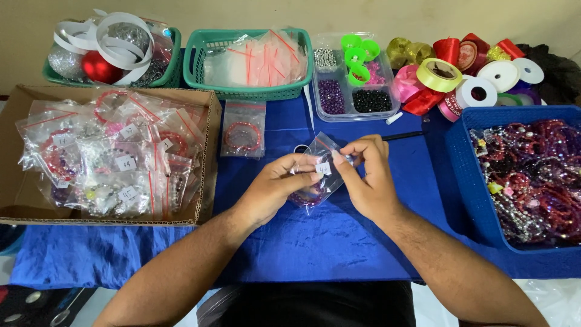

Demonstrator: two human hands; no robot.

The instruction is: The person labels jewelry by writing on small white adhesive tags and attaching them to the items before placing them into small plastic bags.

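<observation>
**Both hands pinching a small clear bag over the blue cloth**

Over the middle of the blue cloth-covered table [315, 242], both hands are holding a small clear plastic zip bag [316, 169] just above the surface. The left hand [275, 188] is pinching the bag's left edge between thumb and fingers, and the right hand [366, 175] is pressing its thumb and forefinger together on the top right corner, next to a small white paper label [324, 168] on the bag. Something beaded and purplish is sitting in the bag's lower part, possibly a bracelet, though the plastic is blurring it.

Lying flat just beyond the hands is a second clear bag with a red beaded bracelet [243, 136]. To the left, a brown cardboard box [209, 157] is holding many labelled bagged bracelets. To the right, a blue plastic basket [466, 175] is holding loose red and purple beaded bracelets. Along the back are sitting a green plastic basket of empty clear bags [200, 63], a clear compartment tray of beads [354, 112] and a cluster of coloured ribbon spools [460, 79].
</observation>
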